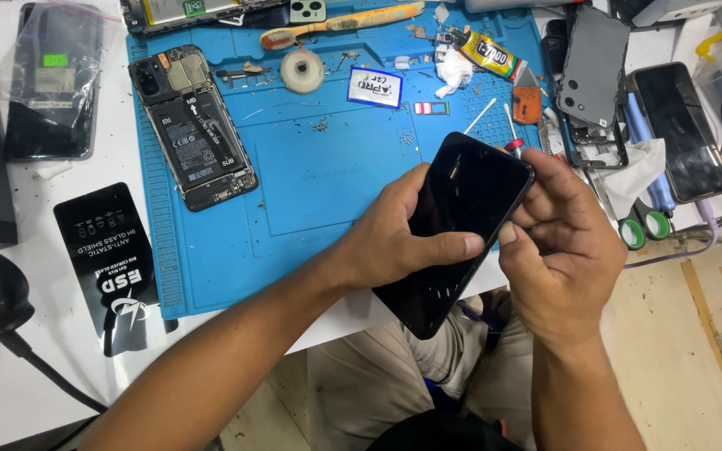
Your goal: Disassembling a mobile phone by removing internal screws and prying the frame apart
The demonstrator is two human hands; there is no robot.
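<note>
A white tabletop (35, 276) carries a large blue work mat (311, 184), and the places below are told from that mat. Past the tabletop's near edge show a worn wooden floor and the person's tan trousers.

On the mat's left part lies an opened phone (194, 125) with its back off, battery and board showing. Off the mat's left edge sits a dark phone in a clear bag (52, 79), and nearer the person a black sleeve for a glass shield (114, 267). Off the mat's right edge lie a grey back cover (595, 67), a dark phone (678, 129) face up and green-handled scissors (645, 225). At the mat's far edge are a roll of tape (302, 71), a yellow tube of glue (488, 54) and a small white card (375, 87); loose screws dot its middle.

Over the mat's near right corner, reaching past the tabletop's edge, the black phone (461, 225) is held tilted in the air, screen toward the camera. The left hand (394, 238) wraps it from the left, its grip pressed on the phone with the thumb lying across the glass. The right hand (561, 250) meets the phone's right edge near the upper corner, fingers curled, thumb and forefinger pinching that edge.
</note>
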